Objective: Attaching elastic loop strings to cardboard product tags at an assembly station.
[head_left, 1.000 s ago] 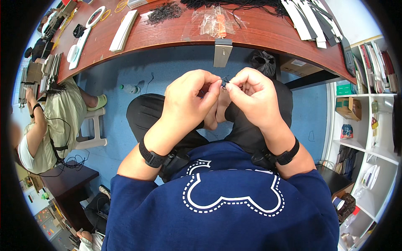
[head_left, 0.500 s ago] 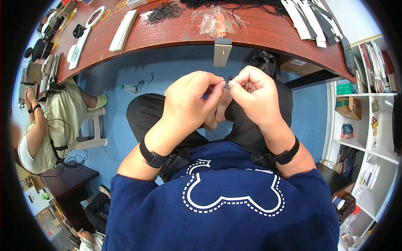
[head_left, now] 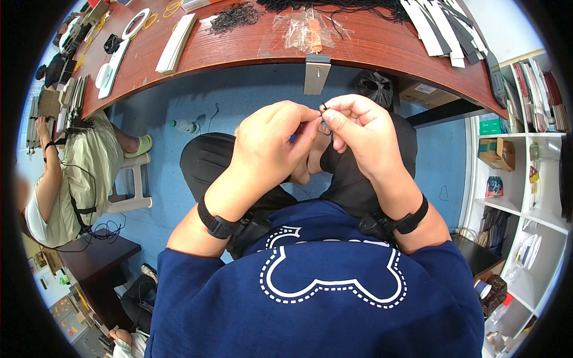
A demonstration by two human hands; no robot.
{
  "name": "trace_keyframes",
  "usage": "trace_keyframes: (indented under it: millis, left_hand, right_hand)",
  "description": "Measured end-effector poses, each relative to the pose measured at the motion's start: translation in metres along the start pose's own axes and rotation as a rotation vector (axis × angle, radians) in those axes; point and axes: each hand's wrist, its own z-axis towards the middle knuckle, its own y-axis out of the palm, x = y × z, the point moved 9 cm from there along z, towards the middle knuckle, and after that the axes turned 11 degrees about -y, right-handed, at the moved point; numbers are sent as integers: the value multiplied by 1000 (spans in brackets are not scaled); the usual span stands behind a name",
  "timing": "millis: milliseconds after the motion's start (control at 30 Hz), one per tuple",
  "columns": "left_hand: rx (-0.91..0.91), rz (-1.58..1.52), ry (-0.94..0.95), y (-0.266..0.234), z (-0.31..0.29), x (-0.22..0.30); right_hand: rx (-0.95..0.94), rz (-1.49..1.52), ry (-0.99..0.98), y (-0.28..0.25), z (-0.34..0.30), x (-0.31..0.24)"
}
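Two hands meet over the lap, in front of the desk [head_left: 239,51] edge. Left hand [head_left: 268,149] is curled nearly closed, thumb and forefinger pressed together on a small black cord [head_left: 325,108]; a blue bit peeks out under its fingertips, too small to identify. Right hand [head_left: 361,137] is also curled, fingertips pinched on the same cord from the other side. Fingertips of both hands touch or nearly touch at the cord. The cord sits between them, just below the desk's near edge, close to the grey bracket [head_left: 317,74] hanging off that edge. Only a short black end shows above the fingers; the rest is hidden in the grip.

Both wrists carry black straps [head_left: 216,224].

On the desk: clear plastic bags [head_left: 307,30] right above the bracket, a heap of black cords [head_left: 236,17] to their left, a white card stack [head_left: 176,43] further left, black and white strips [head_left: 441,27] at the right end.

Another person in a pale top [head_left: 80,173] sits at the desk's left end on a white stool [head_left: 132,179]. Shelves [head_left: 525,149] stand off the desk's right end.
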Motion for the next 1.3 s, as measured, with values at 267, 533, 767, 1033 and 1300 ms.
trace_keyframes:
  millis: [267, 533, 767, 1033, 1300]
  left_hand:
    - [-166, -437, -406, 13, -1, -32]
    - [-203, -333, -329, 11, 4, -31]
    - [-221, -792, -529, 34, -6, -43]
    - [-104, -726, -535, 37, -8, -59]
    - [-166, -380, -474, 28, -2, -61]
  right_hand:
    - [-73, 46, 1, 5, -2, -1]
    - [-136, 36, 36, 12, -4, 1]
    - [-37, 180, -13, 6, 0, 6]
    - [-39, 119, 55, 7, -1, 17]
    - [-320, -711, -309, 15, 2, -29]
